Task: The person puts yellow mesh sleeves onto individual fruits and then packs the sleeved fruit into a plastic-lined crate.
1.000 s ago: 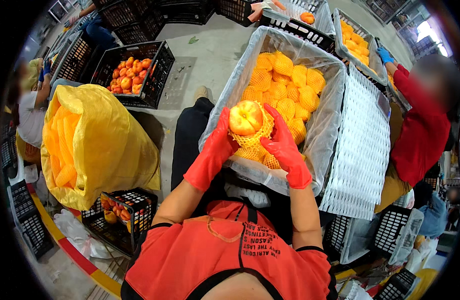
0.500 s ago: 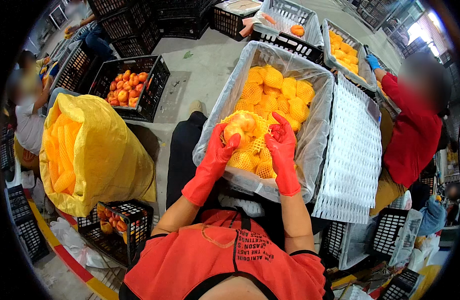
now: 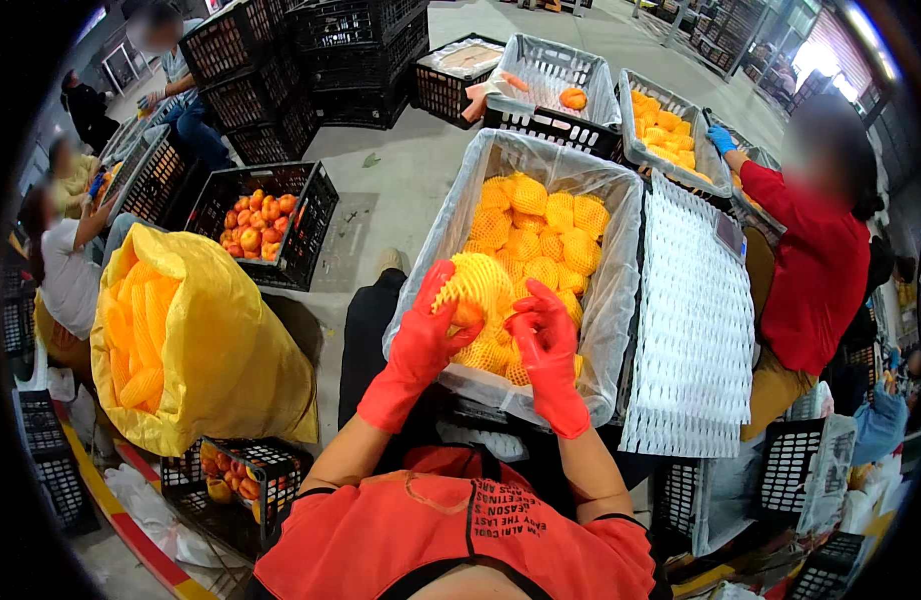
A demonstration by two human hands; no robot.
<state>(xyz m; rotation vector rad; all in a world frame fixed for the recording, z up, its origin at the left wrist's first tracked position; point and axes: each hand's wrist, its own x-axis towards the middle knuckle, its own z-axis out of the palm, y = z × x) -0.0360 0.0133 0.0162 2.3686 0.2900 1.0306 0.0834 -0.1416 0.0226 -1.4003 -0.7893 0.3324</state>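
I'm seeing the left hand gripping a netted fruit over the lined crate; whether the bent right hand is pinching anything, I can't tell.

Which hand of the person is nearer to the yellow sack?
Left. The left hand holds a netted fruit to the right of the yellow sack; the right hand is farther right, above the lined crate.
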